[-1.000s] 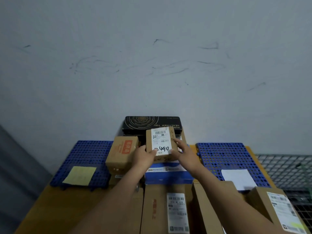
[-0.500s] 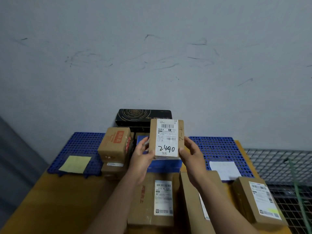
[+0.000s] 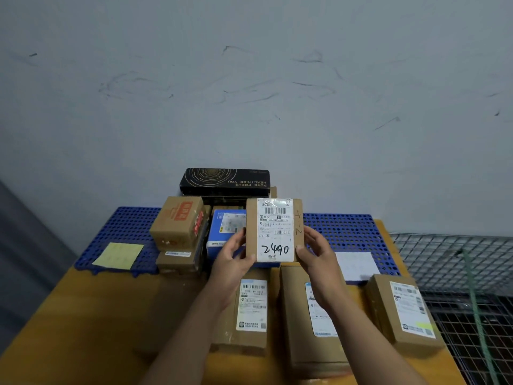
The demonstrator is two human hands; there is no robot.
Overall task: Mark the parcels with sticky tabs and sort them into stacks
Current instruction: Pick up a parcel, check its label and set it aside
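both hands point(image 3: 231, 262) have drawn the labelled parcel point(image 3: 273, 229) nearer.

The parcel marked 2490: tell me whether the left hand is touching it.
Touching. In the head view the left hand pinches the parcel at its left edge, thumb on its front; the right hand grips the right edge.

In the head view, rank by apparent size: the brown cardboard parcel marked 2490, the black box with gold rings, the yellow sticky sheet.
1. Brown cardboard parcel marked 2490, held nearer the camera, so its lead is unsure.
2. Black box with gold rings.
3. Yellow sticky sheet.
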